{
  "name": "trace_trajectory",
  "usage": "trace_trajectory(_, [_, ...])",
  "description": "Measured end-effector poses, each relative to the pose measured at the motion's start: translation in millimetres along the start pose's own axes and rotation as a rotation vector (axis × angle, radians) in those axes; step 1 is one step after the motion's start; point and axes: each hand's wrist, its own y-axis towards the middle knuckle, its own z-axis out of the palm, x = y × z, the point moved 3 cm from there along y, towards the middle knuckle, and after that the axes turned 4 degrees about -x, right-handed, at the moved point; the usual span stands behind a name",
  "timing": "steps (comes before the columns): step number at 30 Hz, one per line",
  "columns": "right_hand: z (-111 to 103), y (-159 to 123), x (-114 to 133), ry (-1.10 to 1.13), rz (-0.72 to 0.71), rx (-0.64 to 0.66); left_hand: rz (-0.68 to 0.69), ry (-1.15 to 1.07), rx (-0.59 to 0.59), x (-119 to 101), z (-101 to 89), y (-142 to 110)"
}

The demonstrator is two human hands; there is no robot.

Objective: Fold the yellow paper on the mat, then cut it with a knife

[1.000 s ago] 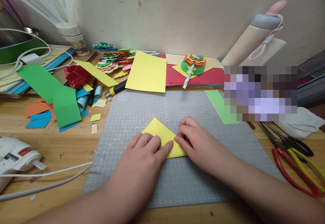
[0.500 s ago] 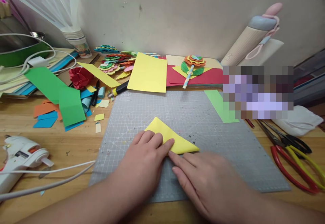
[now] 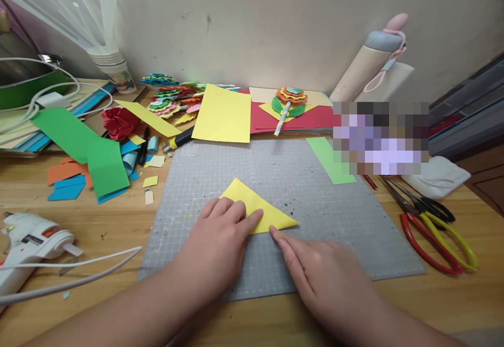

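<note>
A yellow sheet of paper point(image 3: 255, 205), folded into a triangle, lies on the grey cutting mat point(image 3: 334, 242). My left hand point(image 3: 224, 237) holds it down from the left, with the index finger stretched across the paper and the other fingers bent. At the lower folded edge, the index fingertip of my right hand point(image 3: 318, 268) presses on the paper. Its remaining fingers are curled in, with the thumb beside the index finger. The paper's left corner is hidden under my left hand.
A glue gun point(image 3: 37, 247) with white cables lies left, near green paper strips point(image 3: 104, 163) and scraps. Behind the mat are a yellow sheet point(image 3: 222, 116) and a paper flower point(image 3: 289, 103). Scissors point(image 3: 431, 242) lie right, below a leaning bottle point(image 3: 366, 63).
My right fingertip has slid right along the folded edge, away from my left index finger. My left hand still presses the paper. The whole view has shifted slightly.
</note>
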Motion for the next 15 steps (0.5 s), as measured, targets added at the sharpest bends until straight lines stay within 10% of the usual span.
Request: trace_trajectory(15, [-10.6,-19.5,-43.3,-0.029,0.123,-0.041,0.004,0.037,0.006,-1.1,-0.9,-0.5])
